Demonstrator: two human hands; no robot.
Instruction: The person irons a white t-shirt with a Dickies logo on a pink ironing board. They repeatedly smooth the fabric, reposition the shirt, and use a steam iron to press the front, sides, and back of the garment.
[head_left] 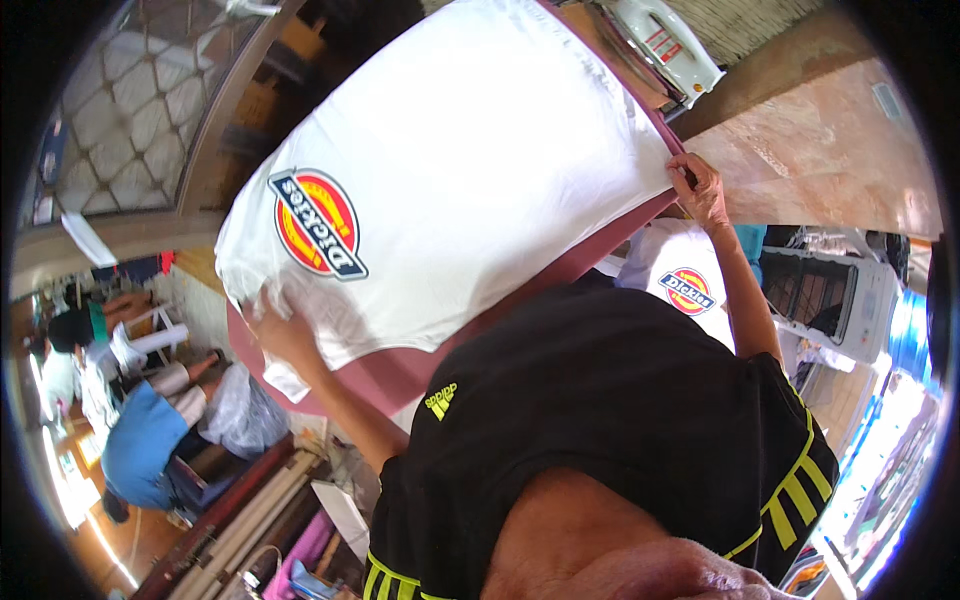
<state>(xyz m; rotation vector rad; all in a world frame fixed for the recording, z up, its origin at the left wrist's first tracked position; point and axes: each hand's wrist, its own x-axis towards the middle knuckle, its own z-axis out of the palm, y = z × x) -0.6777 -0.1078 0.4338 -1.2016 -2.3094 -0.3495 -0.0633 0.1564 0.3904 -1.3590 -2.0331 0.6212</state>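
Observation:
A white T-shirt [450, 190] with a round red and yellow emblem lies spread over a mauve cloth-covered board [570, 262] in front of me. At the shirt's right edge my right hand [703, 190] is closed, pinching the fabric between thumb and fingers. My left hand [283, 335] touches the shirt's lower left part, just below the emblem. Its fingers are smeared against the bright cloth, so their grip does not show clearly. Small creases run through the fabric around that hand.
A white iron [665, 50] stands beyond the board's far right corner. Another white shirt [680, 272] with the same emblem is near my right forearm. A person in blue [145, 440] bends over at the left, near a clear plastic bag [245, 410] and long poles [240, 515].

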